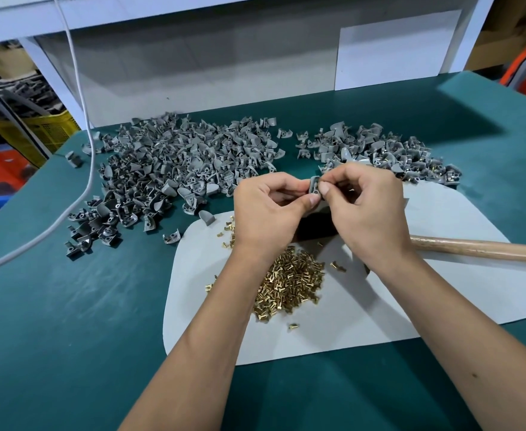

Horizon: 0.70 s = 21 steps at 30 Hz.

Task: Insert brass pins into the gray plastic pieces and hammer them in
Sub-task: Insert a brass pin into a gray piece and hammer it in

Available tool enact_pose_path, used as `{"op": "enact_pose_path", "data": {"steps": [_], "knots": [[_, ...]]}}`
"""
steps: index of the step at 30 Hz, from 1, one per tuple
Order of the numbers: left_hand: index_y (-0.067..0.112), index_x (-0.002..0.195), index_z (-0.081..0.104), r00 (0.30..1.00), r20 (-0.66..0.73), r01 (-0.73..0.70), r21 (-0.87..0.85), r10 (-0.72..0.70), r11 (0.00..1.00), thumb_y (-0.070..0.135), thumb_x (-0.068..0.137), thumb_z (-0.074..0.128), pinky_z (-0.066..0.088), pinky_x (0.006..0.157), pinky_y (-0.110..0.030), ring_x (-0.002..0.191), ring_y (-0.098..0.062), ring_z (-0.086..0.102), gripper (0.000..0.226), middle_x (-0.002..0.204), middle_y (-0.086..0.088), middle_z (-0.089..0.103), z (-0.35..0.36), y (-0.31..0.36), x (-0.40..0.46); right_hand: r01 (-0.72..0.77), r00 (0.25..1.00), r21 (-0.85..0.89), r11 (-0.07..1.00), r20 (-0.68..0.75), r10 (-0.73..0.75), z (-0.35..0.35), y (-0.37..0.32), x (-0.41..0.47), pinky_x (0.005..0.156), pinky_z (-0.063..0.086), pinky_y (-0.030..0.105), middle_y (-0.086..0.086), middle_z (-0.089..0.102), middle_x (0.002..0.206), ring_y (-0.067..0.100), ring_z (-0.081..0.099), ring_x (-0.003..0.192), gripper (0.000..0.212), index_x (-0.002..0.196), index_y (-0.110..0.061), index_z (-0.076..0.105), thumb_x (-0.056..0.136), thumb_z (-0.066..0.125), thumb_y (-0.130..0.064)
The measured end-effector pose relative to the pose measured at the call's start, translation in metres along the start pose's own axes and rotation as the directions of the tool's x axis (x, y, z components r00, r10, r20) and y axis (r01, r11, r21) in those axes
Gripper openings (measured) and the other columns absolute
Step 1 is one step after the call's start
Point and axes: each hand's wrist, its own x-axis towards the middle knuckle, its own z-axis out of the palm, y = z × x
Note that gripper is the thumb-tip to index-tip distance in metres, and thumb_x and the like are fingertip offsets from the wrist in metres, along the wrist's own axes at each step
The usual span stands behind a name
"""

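Observation:
My left hand pinches a small gray plastic piece between thumb and fingers, held above the white mat. My right hand meets it from the right, its thumb and forefinger pinched at the piece's edge; whether a brass pin sits between them I cannot tell. A heap of brass pins lies on the mat under my wrists. A wooden hammer handle lies on the mat at the right, its head hidden behind my right hand.
A big pile of gray pieces covers the green table at the back left. A smaller pile with brass showing lies back right. A white cable runs down the left side. A white panel stands behind.

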Motion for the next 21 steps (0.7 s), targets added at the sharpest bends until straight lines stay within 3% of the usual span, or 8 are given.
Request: {"op": "enact_pose_path", "data": {"steps": [4,8,11,14,17,21], "knots": [[0.019,0.078,0.076,0.998,-0.011,-0.068,0.098,0.069,0.993,-0.008,0.075,0.084,0.062,0.074,-0.028,0.075,-0.015,0.076,0.028,0.080,-0.002,0.079,0.002,-0.001,-0.001,-0.014,1.000,-0.008,1.000,-0.005,0.014,0.000,0.000,0.000,0.068,0.049,0.011,-0.018,0.068,0.077,-0.002,0.065,0.074,0.010,0.085,-0.019,0.076,0.087,0.074,-0.010],[0.008,0.086,0.078,0.991,0.006,-0.134,0.180,0.136,0.974,-0.005,0.076,0.084,0.064,0.079,-0.039,0.081,-0.019,0.077,0.018,0.086,-0.006,0.078,0.001,-0.004,0.002,-0.035,0.999,-0.014,0.999,-0.004,0.035,-0.002,0.001,0.002,0.068,0.050,0.012,-0.016,0.070,0.078,-0.001,0.066,0.074,0.009,0.086,-0.019,0.077,0.087,0.074,-0.011],[0.012,0.088,0.078,0.986,0.034,-0.167,0.274,0.164,0.947,0.000,0.075,0.086,0.064,0.076,-0.037,0.078,-0.013,0.076,0.019,0.085,0.000,0.077,0.000,-0.004,0.004,-0.041,0.999,-0.012,0.999,0.018,0.041,-0.004,-0.001,0.005,0.069,0.051,0.013,-0.017,0.070,0.078,0.000,0.067,0.074,0.010,0.086,-0.020,0.078,0.088,0.074,-0.011],[0.019,0.087,0.077,0.982,0.015,-0.182,0.326,0.188,0.928,0.006,0.075,0.088,0.063,0.069,-0.028,0.070,-0.004,0.073,0.020,0.078,0.008,0.075,-0.001,-0.003,0.004,-0.027,0.994,-0.014,1.000,0.102,0.028,-0.007,0.000,0.008,0.076,0.057,0.026,-0.012,0.073,0.079,0.004,0.068,0.078,0.012,0.088,-0.017,0.079,0.093,0.068,-0.015],[0.023,0.089,0.077,0.985,0.005,-0.159,0.387,0.170,0.908,0.007,0.075,0.088,0.062,0.073,-0.025,0.073,-0.001,0.071,0.024,0.080,0.012,0.074,-0.004,-0.004,0.005,-0.044,0.984,0.023,0.999,0.173,0.040,-0.013,0.004,0.013,0.082,0.058,0.038,-0.008,0.075,0.081,0.010,0.071,0.082,0.021,0.092,-0.015,0.080,0.100,0.061,-0.020],[0.027,0.098,0.071,0.986,0.004,-0.152,0.403,0.165,0.903,0.009,0.074,0.090,0.061,0.074,-0.023,0.077,-0.001,0.070,0.035,0.081,0.011,0.072,-0.006,-0.003,0.005,0.001,0.985,-0.044,0.999,0.170,0.006,-0.032,0.015,0.020,0.076,0.055,0.033,-0.007,0.074,0.076,0.010,0.069,0.076,0.021,0.088,-0.017,0.079,0.099,0.062,-0.024]]}}
